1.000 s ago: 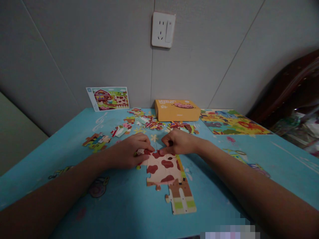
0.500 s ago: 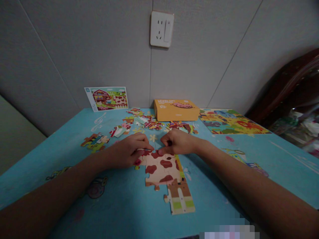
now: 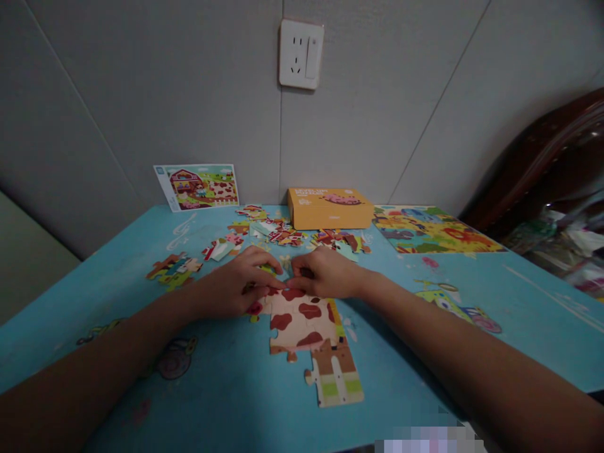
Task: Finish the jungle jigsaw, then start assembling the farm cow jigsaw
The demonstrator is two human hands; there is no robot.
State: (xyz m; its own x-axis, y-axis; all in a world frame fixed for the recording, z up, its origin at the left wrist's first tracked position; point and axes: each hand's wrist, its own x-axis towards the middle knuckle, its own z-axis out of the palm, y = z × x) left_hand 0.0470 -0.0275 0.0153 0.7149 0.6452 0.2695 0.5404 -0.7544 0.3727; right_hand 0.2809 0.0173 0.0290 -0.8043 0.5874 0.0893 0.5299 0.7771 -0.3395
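A partly joined jigsaw puzzle (image 3: pixel 302 321), white with brown cow patches, lies flat on the blue table. Along its upper left edge my left hand (image 3: pixel 238 280) pinches a puzzle piece with thumb and forefinger, largely covered by the fingers. My right hand (image 3: pixel 325 272) is closed, its thumb and fingertips pressed on the same top edge, close to the left fingertips. Below the cow body, a fence section (image 3: pixel 337 374) with white posts is attached at the lower right. A pink piece (image 3: pixel 255 308) shows under the left thumb.
Loose puzzle pieces (image 3: pixel 283 233) lie in a heap before the orange box (image 3: pixel 330 211). A small joined cluster (image 3: pixel 177 269) is at left. The farm picture card (image 3: pixel 202 187) leans on the wall; an animal picture sheet (image 3: pixel 438 229) lies at right on the table (image 3: pixel 212 390).
My right hand has shifted slightly left, closer to the left fingertips. My left fingers have lifted apart a little, and a green-yellow patch now shows beside them. The view has moved slightly.
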